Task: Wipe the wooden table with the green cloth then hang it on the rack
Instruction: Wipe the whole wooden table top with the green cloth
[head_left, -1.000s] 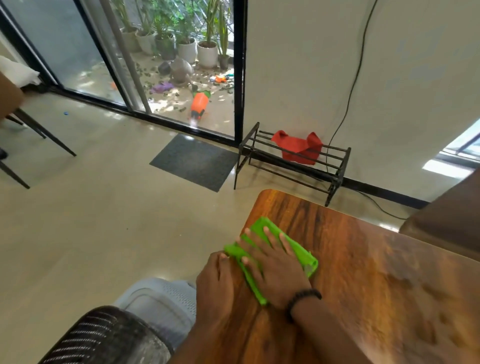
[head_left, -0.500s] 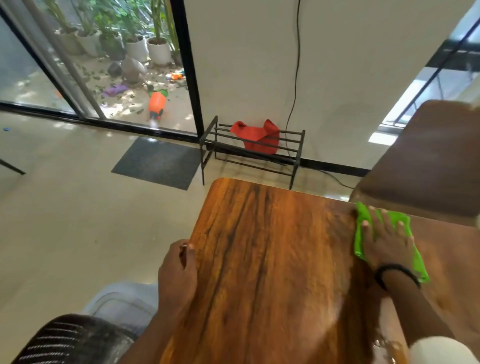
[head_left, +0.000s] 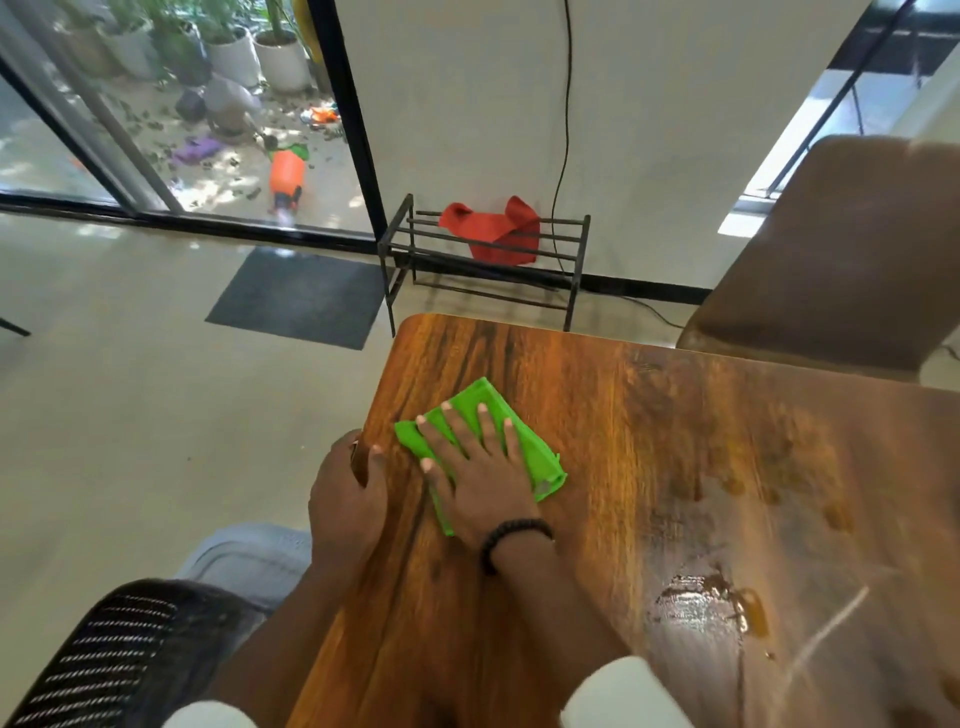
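A folded green cloth (head_left: 540, 457) lies flat on the wooden table (head_left: 649, 467), near its left edge. My right hand (head_left: 478, 467) presses down on the cloth with fingers spread and straight. My left hand (head_left: 348, 499) grips the table's left edge, thumb on top and fingers curled under the rim. A black metal rack (head_left: 400, 260) stands on the floor against the white wall beyond the table's far end. A red cloth (head_left: 493, 234) hangs over the rack's upper bars.
A wet smear (head_left: 696, 603) shines on the table at the right. A brown chair back (head_left: 841, 260) stands at the far right. A grey doormat (head_left: 301, 296) lies by the glass door. A black mesh chair (head_left: 119, 654) is at lower left.
My right hand has slid the green cloth from the table's right side back to its left edge. My left hand stays on the table's left rim.
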